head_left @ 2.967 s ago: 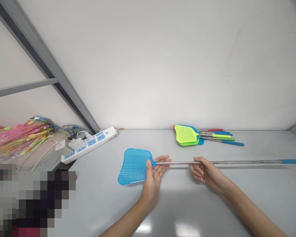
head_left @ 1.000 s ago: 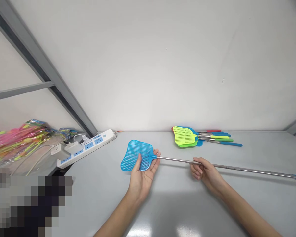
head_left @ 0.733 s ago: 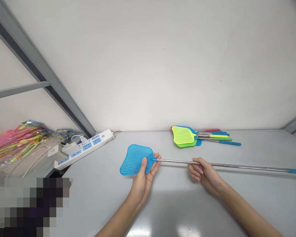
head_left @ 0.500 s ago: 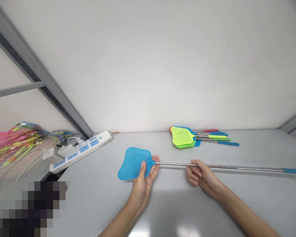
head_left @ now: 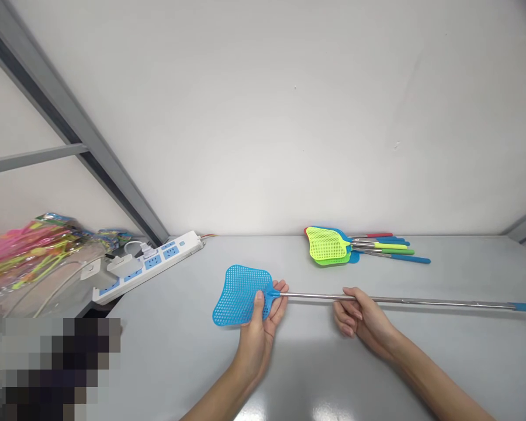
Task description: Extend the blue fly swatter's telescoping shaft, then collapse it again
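Observation:
A blue fly swatter [head_left: 241, 295] with a long, extended metal rod lies across both my hands above the grey table. My left hand [head_left: 260, 316] grips the perforated head near its neck, thumb on top and fingers underneath. My right hand [head_left: 359, 316] pinches the rod around its middle between thumb and forefinger, the other fingers curled below. The swatter's blue handle runs out of view at the right edge. Behind it lies a stack of fly swatters [head_left: 328, 244], with yellow, green, blue and red parts and shorter rods.
A white power strip [head_left: 158, 264] with plugs and cables lies along the table's left side. Beyond it are clear bags [head_left: 30, 251] of colourful items. A white wall [head_left: 263, 117] rises behind the table [head_left: 166, 351], and a grey metal frame [head_left: 114, 181] slants at the left.
Both hands keep the same hold on the blue swatter. The whole scene sits slightly further right and lower, apparently from a small head movement.

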Action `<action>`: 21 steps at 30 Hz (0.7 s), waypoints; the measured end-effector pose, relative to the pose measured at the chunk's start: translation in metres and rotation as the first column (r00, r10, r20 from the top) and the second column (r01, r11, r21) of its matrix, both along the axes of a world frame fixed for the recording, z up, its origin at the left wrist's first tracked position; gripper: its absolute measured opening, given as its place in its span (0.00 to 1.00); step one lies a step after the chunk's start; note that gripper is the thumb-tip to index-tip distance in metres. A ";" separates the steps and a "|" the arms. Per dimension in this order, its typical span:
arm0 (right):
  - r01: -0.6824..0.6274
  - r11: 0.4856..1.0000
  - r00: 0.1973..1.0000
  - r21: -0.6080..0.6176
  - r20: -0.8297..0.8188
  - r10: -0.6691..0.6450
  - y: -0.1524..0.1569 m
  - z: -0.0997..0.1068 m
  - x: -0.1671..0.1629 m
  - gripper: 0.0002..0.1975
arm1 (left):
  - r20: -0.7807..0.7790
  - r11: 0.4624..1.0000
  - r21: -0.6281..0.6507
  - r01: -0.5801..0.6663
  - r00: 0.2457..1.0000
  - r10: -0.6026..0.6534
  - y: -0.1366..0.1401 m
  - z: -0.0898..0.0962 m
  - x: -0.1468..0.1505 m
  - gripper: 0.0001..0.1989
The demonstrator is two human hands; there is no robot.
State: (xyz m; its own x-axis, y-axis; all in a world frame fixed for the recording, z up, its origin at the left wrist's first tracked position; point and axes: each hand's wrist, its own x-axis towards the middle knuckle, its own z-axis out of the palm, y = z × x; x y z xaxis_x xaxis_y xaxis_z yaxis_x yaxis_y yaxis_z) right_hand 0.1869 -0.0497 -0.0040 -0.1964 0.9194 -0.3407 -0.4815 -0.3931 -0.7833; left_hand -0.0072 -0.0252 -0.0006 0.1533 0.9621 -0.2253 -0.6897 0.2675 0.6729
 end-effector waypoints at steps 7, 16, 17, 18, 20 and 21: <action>-0.008 1.000 0.999 0.002 -0.039 0.008 -0.001 -0.004 -0.001 0.21 | 0.014 1.000 0.015 0.021 1.000 -0.021 -0.003 0.000 0.001 0.14; -0.031 0.999 0.997 -0.022 -0.069 0.029 -0.004 -0.008 -0.003 0.21 | 0.015 1.000 0.011 0.024 1.000 -0.024 -0.004 -0.004 0.002 0.15; -0.036 0.999 0.997 -0.030 -0.071 0.034 -0.004 -0.008 -0.003 0.21 | 0.013 1.000 0.012 0.022 1.000 -0.022 -0.005 -0.004 0.002 0.15; -0.040 0.999 0.997 -0.036 -0.073 0.037 -0.004 -0.008 -0.004 0.21 | 0.012 1.000 0.012 0.020 1.000 -0.020 -0.005 -0.004 0.002 0.15; -0.045 0.998 0.996 -0.045 -0.078 0.042 -0.005 -0.008 -0.004 0.21 | 0.011 1.000 0.014 0.017 1.000 -0.017 -0.006 -0.003 0.003 0.15; -0.046 0.998 0.996 -0.046 -0.080 0.042 -0.005 -0.008 -0.005 0.21 | 0.011 1.000 0.014 0.017 1.000 -0.017 -0.007 -0.002 0.003 0.15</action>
